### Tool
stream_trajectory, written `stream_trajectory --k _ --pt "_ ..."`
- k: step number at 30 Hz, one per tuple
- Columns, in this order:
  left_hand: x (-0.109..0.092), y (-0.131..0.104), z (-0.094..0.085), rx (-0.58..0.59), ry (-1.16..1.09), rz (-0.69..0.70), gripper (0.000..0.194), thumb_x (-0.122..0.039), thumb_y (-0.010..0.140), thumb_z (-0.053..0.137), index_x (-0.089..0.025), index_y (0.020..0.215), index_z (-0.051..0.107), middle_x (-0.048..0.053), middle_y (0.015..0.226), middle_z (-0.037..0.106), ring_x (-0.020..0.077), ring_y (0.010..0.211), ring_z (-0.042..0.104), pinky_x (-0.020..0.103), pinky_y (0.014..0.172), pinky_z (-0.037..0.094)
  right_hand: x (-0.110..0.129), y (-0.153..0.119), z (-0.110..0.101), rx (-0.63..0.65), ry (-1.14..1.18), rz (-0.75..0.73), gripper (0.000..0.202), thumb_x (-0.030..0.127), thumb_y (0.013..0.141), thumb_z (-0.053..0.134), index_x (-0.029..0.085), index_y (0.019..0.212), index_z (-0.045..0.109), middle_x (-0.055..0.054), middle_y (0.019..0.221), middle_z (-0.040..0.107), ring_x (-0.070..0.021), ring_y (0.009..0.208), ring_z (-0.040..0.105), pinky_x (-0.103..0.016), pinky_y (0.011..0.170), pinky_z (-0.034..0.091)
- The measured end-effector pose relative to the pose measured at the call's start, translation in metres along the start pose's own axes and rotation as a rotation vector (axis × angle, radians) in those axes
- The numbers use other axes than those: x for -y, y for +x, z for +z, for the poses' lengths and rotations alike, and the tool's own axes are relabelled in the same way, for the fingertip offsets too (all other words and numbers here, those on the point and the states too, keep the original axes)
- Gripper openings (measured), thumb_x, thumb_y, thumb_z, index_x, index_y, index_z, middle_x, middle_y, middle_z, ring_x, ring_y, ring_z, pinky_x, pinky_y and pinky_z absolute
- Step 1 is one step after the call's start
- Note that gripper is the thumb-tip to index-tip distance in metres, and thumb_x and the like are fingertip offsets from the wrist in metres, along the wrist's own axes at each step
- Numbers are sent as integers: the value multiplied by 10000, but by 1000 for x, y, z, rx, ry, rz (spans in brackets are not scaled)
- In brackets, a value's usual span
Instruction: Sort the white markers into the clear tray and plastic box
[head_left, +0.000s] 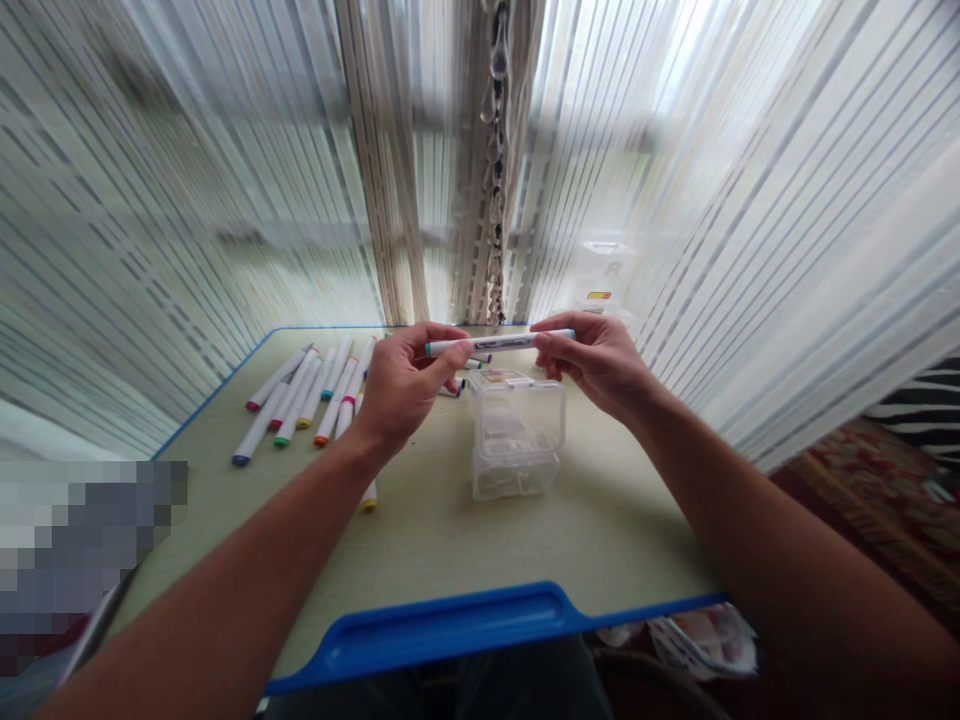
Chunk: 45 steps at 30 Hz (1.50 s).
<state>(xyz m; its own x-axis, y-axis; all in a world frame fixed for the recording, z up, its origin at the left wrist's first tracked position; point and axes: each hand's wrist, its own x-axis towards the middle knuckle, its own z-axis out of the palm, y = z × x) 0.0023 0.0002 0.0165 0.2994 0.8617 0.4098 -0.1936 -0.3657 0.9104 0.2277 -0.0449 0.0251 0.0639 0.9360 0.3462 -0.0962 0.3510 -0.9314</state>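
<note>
- White marker [504, 341] with teal ends is held level in the air, toward the far edge of the table [615, 530], above and behind the clear box [517, 475].
- Left hand [405, 385]: thumb and fingers are closed on one end of it. Right hand [596, 360]: other end is pinched in the fingertips. Nothing else is seen gripped.
- Loose markers [261, 424] are spread toward the far left corner; a yellow-capped marker [369, 497] is partly hidden by the left wrist.
- Drop risk: if both pinches are loosened, it could be bounced off the box and rolled toward the far edge.
- Knock risk: loose markers could be scattered if the left forearm is lowered or swept.
- Box could be nudged by a low right hand; its lid state can't be confirmed.
</note>
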Motion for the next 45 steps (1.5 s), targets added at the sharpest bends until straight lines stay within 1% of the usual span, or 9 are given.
stream_trajectory --k 5,10,15,21,26,30,33,37,45 --pt "0 0 0 6 -3 18 320 -352 719 881 -121 905 762 1 686 689 81 518 580 201 519 507 0 -1 1 -6 -13 -14 247 282 666 939 165 816 781 6 587 701 -91 489 629 -190 460 493" --pt "3 2 -1 4 -39 21 327 -377 781 844 -118 967 770 33 737 735 82 516 601 213 539 533 1 -1 0 -16 -17 5 246 311 698 921 173 849 784 -34 663 761 -107 508 667 -194 455 494" --pt "3 3 -2 20 -40 6 323 -364 819 815 -113 1010 749 59 799 757 89 527 625 219 552 555 3 -1 0 -21 -1 13 262 324 693 922 173 861 788 -44 686 775 -115 517 683 -196 458 497" --pt "1 3 -1 43 -127 -59 200 -286 931 670 -131 1055 697 47 824 730 98 531 639 237 560 563 5 -1 1 -18 19 26 288 346 706 910 160 892 792 -54 717 786 -115 509 683 -199 459 496" --pt "0 4 -2 45 -209 -87 188 -232 976 531 -123 1055 663 56 812 717 115 537 642 260 569 557 5 -1 -2 33 43 26 311 382 808 830 148 1008 788 -78 810 805 -126 532 695 -224 476 514" --pt "0 4 -3 32 -231 -85 209 -283 962 563 -121 1053 659 55 799 714 118 533 631 264 557 549 7 -2 -3 60 59 20 338 420 867 763 151 1072 773 -90 867 810 -136 552 701 -242 487 526" --pt "0 5 -3 25 -222 -76 235 -332 938 614 -127 1042 664 41 770 705 117 527 624 259 544 540 9 -3 -2 58 57 25 354 443 875 744 156 1080 766 -93 886 810 -141 557 699 -250 484 527" --pt "1 5 -3 26 -187 -58 282 -386 901 686 -133 1028 677 24 728 692 104 518 611 238 535 524 9 -3 -2 34 32 26 372 463 846 770 162 1065 763 -85 882 808 -137 552 690 -254 486 527" --pt "1 3 -1 29 -113 -19 390 -460 808 808 -123 975 706 27 687 707 95 515 608 218 537 524 4 0 -4 10 10 -14 289 364 750 881 156 916 769 -59 753 795 -118 511 685 -207 458 494"
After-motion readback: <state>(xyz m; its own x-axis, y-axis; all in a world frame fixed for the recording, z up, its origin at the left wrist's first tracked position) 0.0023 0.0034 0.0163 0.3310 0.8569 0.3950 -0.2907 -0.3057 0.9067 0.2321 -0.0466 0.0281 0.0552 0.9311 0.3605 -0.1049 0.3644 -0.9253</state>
